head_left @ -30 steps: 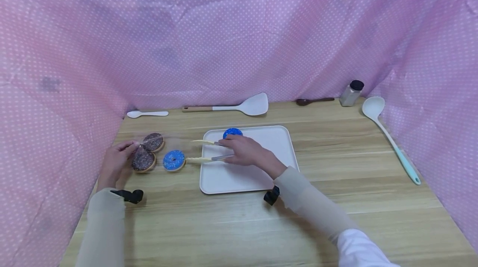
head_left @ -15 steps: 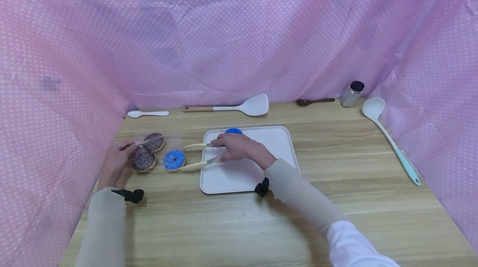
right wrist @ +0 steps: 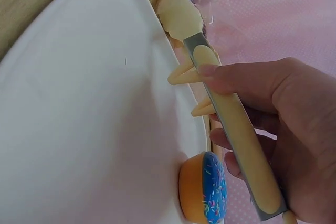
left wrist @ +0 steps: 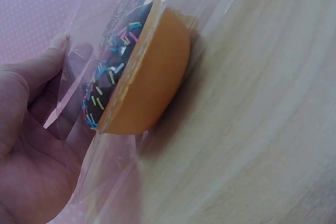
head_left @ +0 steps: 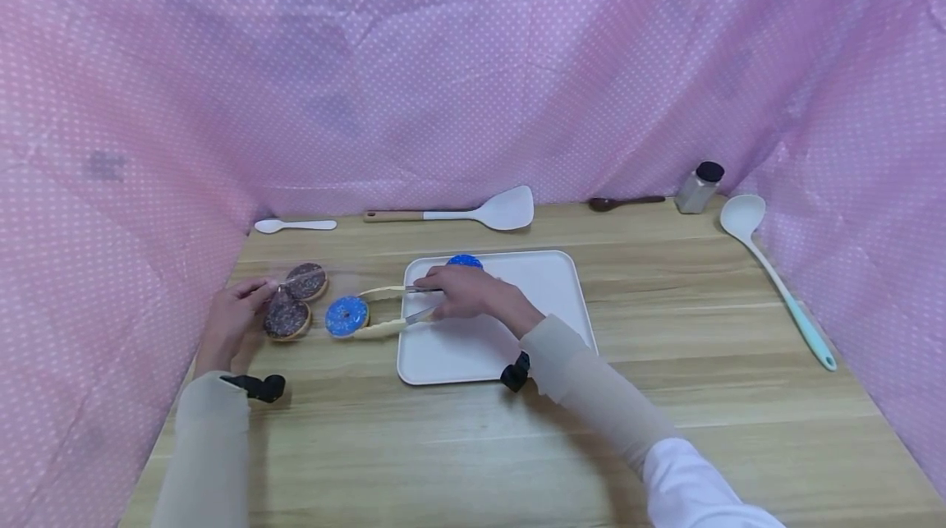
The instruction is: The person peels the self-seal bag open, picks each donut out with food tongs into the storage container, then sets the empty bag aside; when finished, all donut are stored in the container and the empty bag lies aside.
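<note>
My left hand (head_left: 231,319) pinches the edge of a clear plastic bag (left wrist: 73,72). Two chocolate-topped donuts (head_left: 287,318) with sprinkles lie in it, one behind the other. A blue donut (head_left: 346,316) lies just right of them; whether the film covers it is hard to tell. My right hand (head_left: 467,291) grips cream-and-metal tongs (right wrist: 233,129), thumb on the upper arm. The tongs' spread tips are at the right side of that blue donut, one on its far side and one on its near side. Another blue donut (right wrist: 203,188) rests on the white tray (head_left: 443,360), partly hidden behind my right hand in the head view.
Along the back lie a white spoon (head_left: 296,225), a white turner (head_left: 504,209) with a wooden handle and a dark spoon (head_left: 626,203). A black-capped shaker (head_left: 698,188) stands back right, beside a ladle (head_left: 776,277). Pink dotted cloth (head_left: 473,76) surrounds the table.
My right hand has shifted slightly left, and the tongs' arms have spread, then come up to either side of the blue donut. My left hand has stayed still.
</note>
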`<state>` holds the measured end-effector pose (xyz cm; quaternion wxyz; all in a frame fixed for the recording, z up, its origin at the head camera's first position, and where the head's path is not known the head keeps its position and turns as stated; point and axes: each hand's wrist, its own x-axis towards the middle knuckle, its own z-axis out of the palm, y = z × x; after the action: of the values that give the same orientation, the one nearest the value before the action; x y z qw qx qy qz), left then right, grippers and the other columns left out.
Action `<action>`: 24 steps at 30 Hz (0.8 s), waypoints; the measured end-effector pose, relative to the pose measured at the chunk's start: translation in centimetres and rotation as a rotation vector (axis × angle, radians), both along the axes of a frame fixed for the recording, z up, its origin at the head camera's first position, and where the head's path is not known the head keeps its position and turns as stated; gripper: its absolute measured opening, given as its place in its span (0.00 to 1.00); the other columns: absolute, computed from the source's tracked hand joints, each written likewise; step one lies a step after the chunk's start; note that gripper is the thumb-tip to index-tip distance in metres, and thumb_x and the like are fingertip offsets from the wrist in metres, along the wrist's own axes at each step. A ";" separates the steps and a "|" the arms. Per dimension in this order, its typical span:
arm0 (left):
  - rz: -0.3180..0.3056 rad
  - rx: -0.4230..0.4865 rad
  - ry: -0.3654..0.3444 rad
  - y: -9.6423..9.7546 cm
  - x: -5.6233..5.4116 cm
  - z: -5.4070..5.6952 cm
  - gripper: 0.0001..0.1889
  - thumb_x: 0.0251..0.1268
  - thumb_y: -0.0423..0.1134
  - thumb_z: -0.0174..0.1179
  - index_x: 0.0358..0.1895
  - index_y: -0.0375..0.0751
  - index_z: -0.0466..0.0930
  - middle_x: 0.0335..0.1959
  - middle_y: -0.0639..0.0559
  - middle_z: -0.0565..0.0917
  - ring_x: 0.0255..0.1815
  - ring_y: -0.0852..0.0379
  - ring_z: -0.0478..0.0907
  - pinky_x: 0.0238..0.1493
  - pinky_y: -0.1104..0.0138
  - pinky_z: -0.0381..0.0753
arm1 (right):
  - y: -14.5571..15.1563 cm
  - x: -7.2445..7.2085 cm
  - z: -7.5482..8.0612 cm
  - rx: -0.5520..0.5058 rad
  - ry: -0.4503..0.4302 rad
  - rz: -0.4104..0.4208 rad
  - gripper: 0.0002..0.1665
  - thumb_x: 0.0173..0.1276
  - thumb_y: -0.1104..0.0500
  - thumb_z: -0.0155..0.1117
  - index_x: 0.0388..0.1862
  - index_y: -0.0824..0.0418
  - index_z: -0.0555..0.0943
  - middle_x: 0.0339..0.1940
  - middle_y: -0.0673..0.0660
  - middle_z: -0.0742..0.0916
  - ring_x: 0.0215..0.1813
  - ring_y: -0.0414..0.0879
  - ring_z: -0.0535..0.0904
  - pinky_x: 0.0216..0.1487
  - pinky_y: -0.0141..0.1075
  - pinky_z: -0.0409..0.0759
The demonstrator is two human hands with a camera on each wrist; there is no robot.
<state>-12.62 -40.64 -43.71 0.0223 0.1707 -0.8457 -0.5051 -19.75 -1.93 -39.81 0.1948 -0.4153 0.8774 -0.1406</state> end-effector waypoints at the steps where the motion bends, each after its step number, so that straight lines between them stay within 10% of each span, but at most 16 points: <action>1: 0.003 -0.015 -0.017 0.0 0.0 0.0 0.19 0.65 0.56 0.58 0.49 0.46 0.80 0.32 0.79 0.76 0.38 0.77 0.72 0.40 0.83 0.74 | 0.2 0.1 0.0 -0.005 0.003 -0.003 0.36 0.62 0.50 0.68 0.69 0.48 0.69 0.61 0.50 0.78 0.59 0.43 0.75 0.60 0.37 0.75; 12: 0.022 -0.034 -0.069 0.3 0.1 0.3 0.25 0.65 0.58 0.56 0.53 0.42 0.78 0.33 0.78 0.74 0.38 0.75 0.72 0.39 0.82 0.74 | 3.4 0.1 0.3 -0.102 0.049 -0.039 0.35 0.61 0.50 0.69 0.68 0.50 0.71 0.54 0.51 0.80 0.48 0.42 0.73 0.50 0.36 0.75; 24: 0.014 -0.050 -0.088 0.2 0.1 0.2 0.29 0.65 0.61 0.54 0.56 0.40 0.75 0.35 0.76 0.74 0.40 0.75 0.72 0.41 0.81 0.74 | 8.4 0.4 1.3 -0.148 0.013 -0.157 0.37 0.62 0.48 0.68 0.69 0.51 0.69 0.66 0.55 0.75 0.63 0.50 0.73 0.62 0.46 0.73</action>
<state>-12.55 -40.41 -43.52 -0.0070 0.1979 -0.8570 -0.4757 -19.37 6.44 -38.55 0.1462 -0.3593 0.8958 -0.2172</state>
